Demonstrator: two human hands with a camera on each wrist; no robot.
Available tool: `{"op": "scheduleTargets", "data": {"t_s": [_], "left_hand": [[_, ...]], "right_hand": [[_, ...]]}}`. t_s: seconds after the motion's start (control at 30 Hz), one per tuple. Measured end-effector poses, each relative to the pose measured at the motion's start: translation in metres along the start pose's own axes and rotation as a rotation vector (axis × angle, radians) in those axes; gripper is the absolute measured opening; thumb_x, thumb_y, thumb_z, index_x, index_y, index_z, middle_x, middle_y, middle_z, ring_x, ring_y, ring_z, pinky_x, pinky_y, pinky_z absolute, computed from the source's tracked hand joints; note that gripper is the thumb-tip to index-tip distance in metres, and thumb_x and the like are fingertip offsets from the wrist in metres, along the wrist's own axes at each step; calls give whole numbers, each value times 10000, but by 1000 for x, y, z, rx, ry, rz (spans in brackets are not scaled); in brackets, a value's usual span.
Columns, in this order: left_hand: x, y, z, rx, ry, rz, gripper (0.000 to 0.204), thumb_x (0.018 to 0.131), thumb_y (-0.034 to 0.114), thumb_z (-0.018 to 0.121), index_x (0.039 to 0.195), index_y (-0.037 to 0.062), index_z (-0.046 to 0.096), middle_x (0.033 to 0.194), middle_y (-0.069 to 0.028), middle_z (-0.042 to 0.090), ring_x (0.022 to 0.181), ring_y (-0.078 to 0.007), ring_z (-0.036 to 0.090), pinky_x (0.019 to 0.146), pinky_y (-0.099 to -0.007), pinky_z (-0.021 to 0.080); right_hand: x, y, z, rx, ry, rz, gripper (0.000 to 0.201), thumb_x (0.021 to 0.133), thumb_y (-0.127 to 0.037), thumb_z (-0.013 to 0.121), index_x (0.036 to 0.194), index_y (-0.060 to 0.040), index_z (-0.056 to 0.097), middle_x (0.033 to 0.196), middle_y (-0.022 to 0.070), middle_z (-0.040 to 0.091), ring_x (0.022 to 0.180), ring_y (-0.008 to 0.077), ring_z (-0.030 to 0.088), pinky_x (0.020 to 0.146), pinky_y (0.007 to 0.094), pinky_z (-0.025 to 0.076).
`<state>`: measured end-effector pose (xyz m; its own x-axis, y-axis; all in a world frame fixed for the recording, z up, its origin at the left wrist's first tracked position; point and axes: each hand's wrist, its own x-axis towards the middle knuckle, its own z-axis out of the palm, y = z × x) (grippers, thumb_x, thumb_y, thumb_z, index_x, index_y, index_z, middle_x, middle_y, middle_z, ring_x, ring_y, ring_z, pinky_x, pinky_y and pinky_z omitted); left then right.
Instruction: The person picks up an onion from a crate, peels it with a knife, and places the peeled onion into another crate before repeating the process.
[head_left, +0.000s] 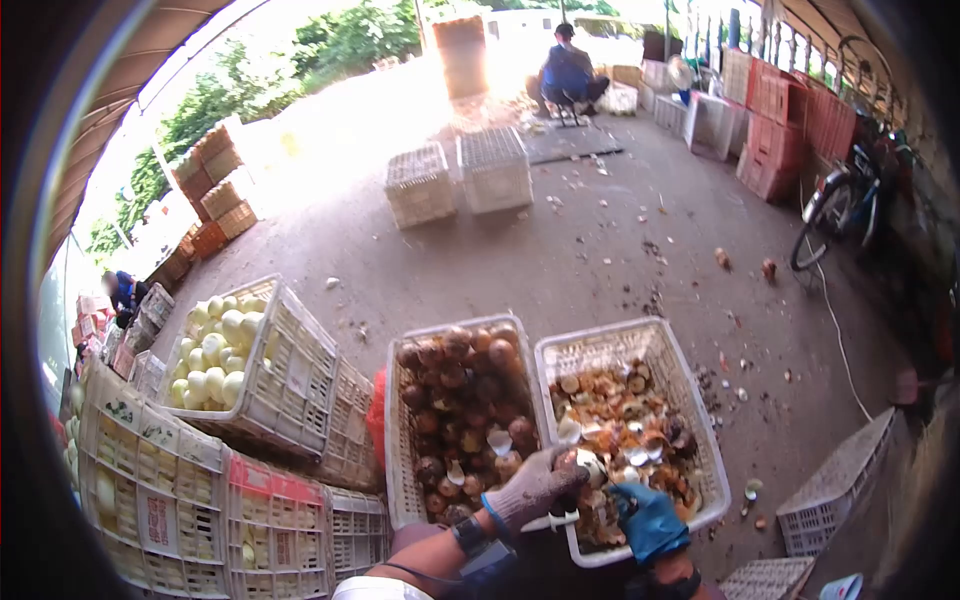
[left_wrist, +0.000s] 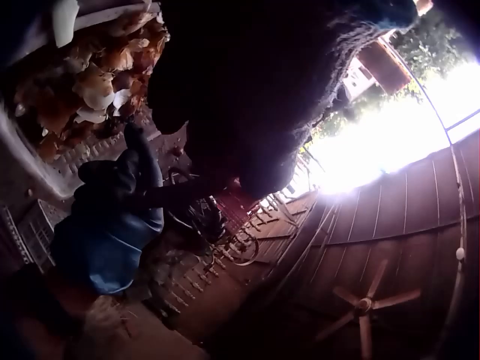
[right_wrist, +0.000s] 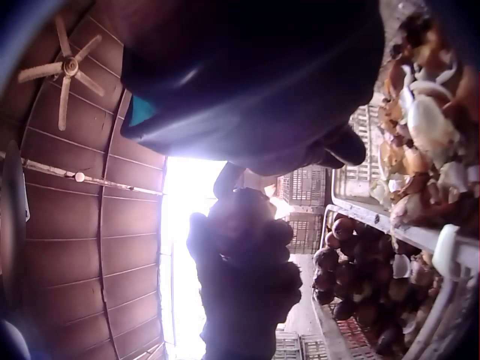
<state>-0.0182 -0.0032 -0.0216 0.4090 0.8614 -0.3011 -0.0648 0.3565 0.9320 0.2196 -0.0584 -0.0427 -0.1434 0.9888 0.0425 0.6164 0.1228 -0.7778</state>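
Note:
My left hand (head_left: 535, 492), in a greyish knit glove with dark fingertips, grips a partly peeled onion (head_left: 591, 468) over the near side of the right crate (head_left: 705, 430). Close to its right is my right hand (head_left: 652, 522) in a blue glove. In the left wrist view that right hand (left_wrist: 112, 217) has curled fingers, and a slender dark tool (left_wrist: 180, 193) runs from it toward the left hand; its kind I cannot tell. Below lie onion skins (head_left: 605, 412) and peeled layers in the right crate. Unpeeled onions (head_left: 455, 385) fill the crate to the left.
A white crate of peeled onions (head_left: 215, 350) stands at the left, above more stacked crates (head_left: 170, 500). Two upturned crates (head_left: 495, 170) stand ahead. A seated person (head_left: 568, 75) is farther back. A bicycle (head_left: 840, 205) and red crates (head_left: 775, 130) line the right; scraps litter the floor.

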Motion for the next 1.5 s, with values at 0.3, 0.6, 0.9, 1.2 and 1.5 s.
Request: {"op": "scheduleTargets", "data": {"t_s": [0.3,0.6,0.9,1.2,1.5], "left_hand": [[-10,4,4,-395,-80,-91,434,970,351,605,1235,8,621,1001,-68,713,821,-123,678,716,-286,587],[-10,4,1,-176,-115,-30,679,868,517,773,1316,44,582,1061,-64,696,925,-202,704,823,-353,603],[-1,-10,3,165,-82,133,706,894,569,729,1341,48,563,1165,-101,687,985,-198,710,831,-327,623],[-5,-8,10,-167,-118,-66,346,901,198,670,1164,-24,646,1021,-96,694,853,-189,677,759,-320,574],[-15,20,22,303,-229,9,597,886,387,729,1292,-35,610,1199,-191,643,1127,-296,634,1022,-384,491]], "right_hand": [[1,-17,-14,-70,5,-12,336,858,-13,656,1183,-73,719,1035,223,725,958,425,705,804,450,570],[-1,-16,-15,-190,44,-45,425,815,-5,690,1232,-89,705,996,225,715,893,420,700,761,461,569],[-12,-23,10,618,-329,398,256,1016,-170,677,1213,-13,723,856,14,686,696,76,594,633,267,515],[-2,-58,-22,377,105,4,383,978,-75,716,1347,7,650,1115,116,745,938,136,694,855,285,557],[-3,-68,-34,405,38,75,257,973,-137,699,1186,5,716,1080,186,738,944,263,728,849,369,572]]}}
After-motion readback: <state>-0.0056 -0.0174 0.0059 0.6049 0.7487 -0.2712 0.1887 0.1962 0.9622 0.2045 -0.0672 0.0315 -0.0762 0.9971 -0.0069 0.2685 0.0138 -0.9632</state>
